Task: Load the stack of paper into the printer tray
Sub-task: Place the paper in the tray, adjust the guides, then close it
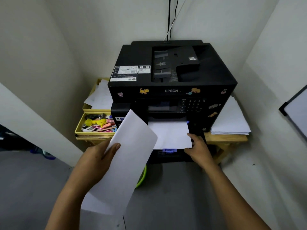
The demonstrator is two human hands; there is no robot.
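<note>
Head view has your left hand (99,155) gripping the stack of paper (126,160), thumb pressed across its top face, the sheets slanting from low near your forearm up toward the printer (171,77). Your right hand (198,146) rests with relaxed fingers on the right edge of the pulled-out printer tray (167,155), fingertips touching the white sheets (171,135) already lying in it. A purple guide clip (169,150) sits at the tray's front lip. Left of the printer stands a yellow organizer (95,123) with small items; loose paper (230,120) lies to its right.
</note>
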